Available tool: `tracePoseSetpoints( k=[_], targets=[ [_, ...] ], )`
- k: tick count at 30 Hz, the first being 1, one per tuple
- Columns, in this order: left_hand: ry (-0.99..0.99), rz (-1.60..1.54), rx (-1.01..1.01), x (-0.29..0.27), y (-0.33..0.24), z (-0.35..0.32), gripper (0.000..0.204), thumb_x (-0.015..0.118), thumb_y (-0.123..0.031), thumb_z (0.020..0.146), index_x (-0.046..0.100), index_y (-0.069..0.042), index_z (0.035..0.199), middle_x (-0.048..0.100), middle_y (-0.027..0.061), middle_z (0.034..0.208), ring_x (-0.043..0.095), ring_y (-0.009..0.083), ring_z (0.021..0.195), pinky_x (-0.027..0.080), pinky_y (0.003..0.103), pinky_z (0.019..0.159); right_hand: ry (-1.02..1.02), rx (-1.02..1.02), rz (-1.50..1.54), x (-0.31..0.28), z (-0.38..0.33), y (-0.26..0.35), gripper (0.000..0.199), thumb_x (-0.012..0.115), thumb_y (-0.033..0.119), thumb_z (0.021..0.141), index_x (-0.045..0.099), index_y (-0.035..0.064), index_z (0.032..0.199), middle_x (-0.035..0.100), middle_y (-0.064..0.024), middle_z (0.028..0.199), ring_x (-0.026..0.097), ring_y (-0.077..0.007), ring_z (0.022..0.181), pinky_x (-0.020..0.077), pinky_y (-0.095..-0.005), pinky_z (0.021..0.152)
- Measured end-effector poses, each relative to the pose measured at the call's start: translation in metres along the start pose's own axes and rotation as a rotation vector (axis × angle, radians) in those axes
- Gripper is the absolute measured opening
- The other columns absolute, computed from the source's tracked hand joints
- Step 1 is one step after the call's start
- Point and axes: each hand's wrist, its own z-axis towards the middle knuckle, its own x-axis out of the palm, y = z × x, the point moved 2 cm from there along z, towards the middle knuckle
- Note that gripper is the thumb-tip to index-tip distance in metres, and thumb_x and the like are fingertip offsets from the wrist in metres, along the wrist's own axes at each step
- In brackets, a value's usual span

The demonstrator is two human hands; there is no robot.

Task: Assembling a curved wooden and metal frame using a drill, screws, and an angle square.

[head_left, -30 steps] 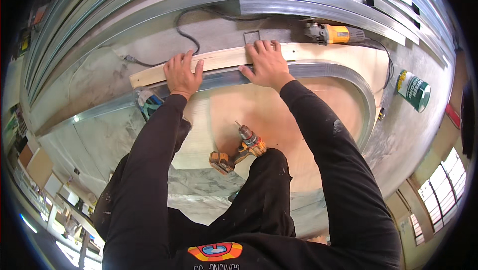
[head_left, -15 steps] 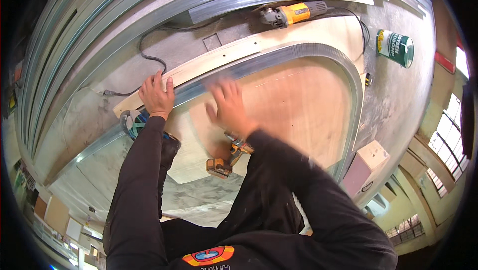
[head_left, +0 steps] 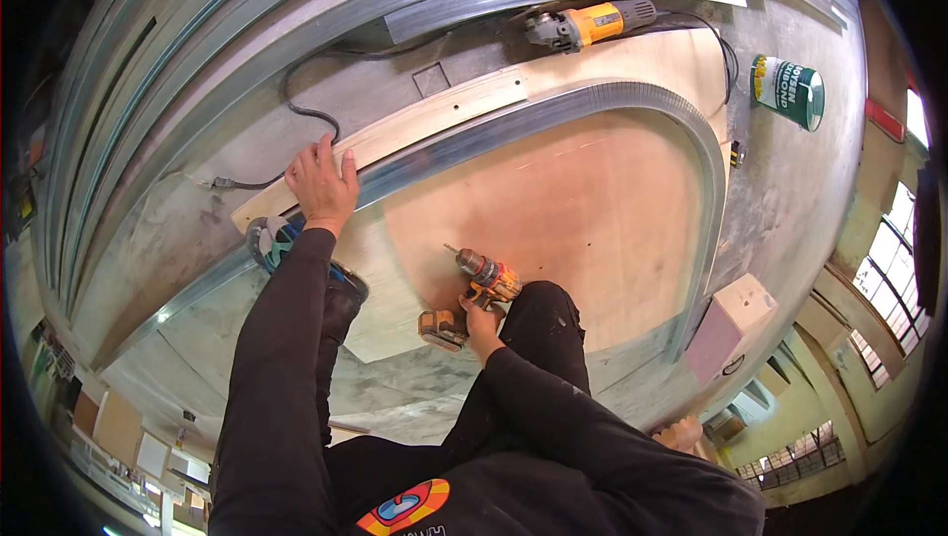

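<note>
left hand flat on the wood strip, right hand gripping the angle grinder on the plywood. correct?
Not quite. In the head view the right hand grips the cordless drill, not the angle grinder, which lies untouched further off. The left hand is on the wood strip.

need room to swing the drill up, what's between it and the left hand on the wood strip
In the head view, only bare plywood and the curved metal track lie between the drill and the left hand pressing the wood strip.
</note>
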Motion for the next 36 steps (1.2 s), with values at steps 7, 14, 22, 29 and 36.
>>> tracePoseSetpoints(
  k=[7, 14, 22, 29, 36],
  targets=[
    [0.317, 0.043, 0.583, -0.088, 0.021, 0.037, 0.048, 0.066, -0.034, 0.088, 0.057, -0.005, 0.125, 0.055, 0.0151, 0.114, 0.052, 0.0322, 0.11, 0.034, 0.051, 0.101, 0.24, -0.049, -0.149, 0.0, -0.055, 0.027, 0.019, 0.071, -0.003, 0.072, 0.061, -0.001, 0.088, 0.063, -0.0094, 0.081, 0.061, -0.0207, 0.064, 0.0474, -0.0355, 0.056],
    [0.822, -0.098, 0.526, -0.194, 0.039, 0.034, 0.038, 0.069, -0.031, 0.087, 0.063, -0.005, 0.114, 0.062, 0.016, 0.11, 0.056, 0.0337, 0.11, 0.038, 0.046, 0.099, 0.331, -0.292, -0.018, -0.012, -0.097, 0.122, 0.009, 0.067, 0.001, 0.08, 0.059, 0.0029, 0.077, 0.059, -0.0062, 0.063, 0.056, -0.0153, 0.049, 0.0443, -0.0296, 0.046],
    [0.435, -0.337, 0.054, -0.098, 0.104, 0.012, 0.043, 0.07, -0.027, 0.087, 0.06, -0.003, 0.12, 0.06, 0.0181, 0.114, 0.054, 0.0395, 0.11, 0.043, 0.047, 0.096, 0.17, -0.978, -0.322, -0.004, -0.078, 0.243, 0.03, 0.074, 0.029, 0.09, 0.065, 0.0007, 0.095, 0.061, -0.0004, 0.072, 0.056, -0.0091, 0.055, 0.0447, -0.0264, 0.05],
    [0.451, -0.286, 0.041, -0.051, 0.116, -0.01, 0.052, 0.076, -0.015, 0.079, 0.056, -0.005, 0.125, 0.055, 0.0182, 0.116, 0.052, 0.0394, 0.112, 0.044, 0.046, 0.096, -0.065, -1.188, -0.569, 0.013, -0.087, 0.321, 0.039, 0.077, 0.035, 0.084, 0.073, 0.0013, 0.103, 0.075, -0.0164, 0.093, 0.073, -0.0266, 0.09, 0.0536, -0.0367, 0.081],
    [0.422, -0.307, -0.018, -0.047, 0.108, -0.01, 0.051, 0.078, -0.007, 0.074, 0.06, -0.006, 0.122, 0.056, 0.0172, 0.115, 0.053, 0.0391, 0.112, 0.044, 0.044, 0.097, -0.167, -1.272, -0.73, 0.031, -0.095, 0.35, 0.041, 0.073, 0.041, 0.085, 0.073, 0.002, 0.097, 0.072, -0.0218, 0.087, 0.071, -0.0372, 0.089, 0.0537, -0.0427, 0.076]
  ],
)
